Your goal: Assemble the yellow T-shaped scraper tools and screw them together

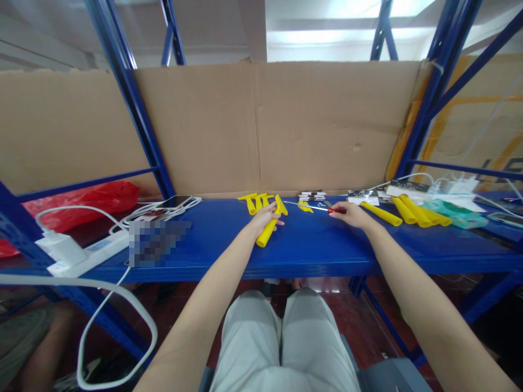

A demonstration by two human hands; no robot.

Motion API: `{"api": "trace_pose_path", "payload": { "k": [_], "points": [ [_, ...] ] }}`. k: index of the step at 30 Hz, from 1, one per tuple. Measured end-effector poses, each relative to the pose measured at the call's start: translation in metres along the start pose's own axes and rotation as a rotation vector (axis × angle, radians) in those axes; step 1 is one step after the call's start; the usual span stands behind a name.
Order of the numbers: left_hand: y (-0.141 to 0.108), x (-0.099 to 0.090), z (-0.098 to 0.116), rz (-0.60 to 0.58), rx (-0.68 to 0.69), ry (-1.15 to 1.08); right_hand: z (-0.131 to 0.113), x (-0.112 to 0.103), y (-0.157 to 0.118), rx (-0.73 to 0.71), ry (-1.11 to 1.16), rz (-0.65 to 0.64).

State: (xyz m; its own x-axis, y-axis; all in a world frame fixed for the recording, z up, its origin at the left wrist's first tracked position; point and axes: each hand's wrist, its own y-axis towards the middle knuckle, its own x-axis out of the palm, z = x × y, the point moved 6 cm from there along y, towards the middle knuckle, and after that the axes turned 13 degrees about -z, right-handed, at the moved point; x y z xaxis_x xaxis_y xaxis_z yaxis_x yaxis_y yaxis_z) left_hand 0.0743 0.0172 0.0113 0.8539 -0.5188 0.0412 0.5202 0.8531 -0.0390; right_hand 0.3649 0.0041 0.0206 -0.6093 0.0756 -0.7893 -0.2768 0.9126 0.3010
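Note:
My left hand [263, 216] is closed around a yellow T-shaped tool [266, 234], its round hollow handle pointing toward me and its wide head away. A screwdriver [310, 206] with a red handle is gripped in my right hand [350, 214]. Its long metal shaft points left, and the tip is close to the yellow head; whether they touch I cannot tell. Behind my left hand lie several similar yellow T-shaped tools [250, 203]. Small flat yellow pieces [304, 206] rest between my hands, in front of a stack of black-and-white packs [312, 195].
On the blue shelf [310, 245], several yellow tubes [412, 211] and a green plastic bag [457, 213] lie at right. A white power strip [102, 251], cables and a red bag [90, 206] sit at left. Cardboard [204, 125] walls the back; blue posts [141, 109] flank it.

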Motion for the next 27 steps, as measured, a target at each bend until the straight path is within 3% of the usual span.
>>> {"api": "trace_pose_path", "payload": {
  "k": [27],
  "points": [
    [-0.0003, 0.0048, 0.0029, -0.014, 0.017, 0.127, -0.0033, 0.0063, 0.0000, 0.010, 0.036, -0.074]
  ]
}}
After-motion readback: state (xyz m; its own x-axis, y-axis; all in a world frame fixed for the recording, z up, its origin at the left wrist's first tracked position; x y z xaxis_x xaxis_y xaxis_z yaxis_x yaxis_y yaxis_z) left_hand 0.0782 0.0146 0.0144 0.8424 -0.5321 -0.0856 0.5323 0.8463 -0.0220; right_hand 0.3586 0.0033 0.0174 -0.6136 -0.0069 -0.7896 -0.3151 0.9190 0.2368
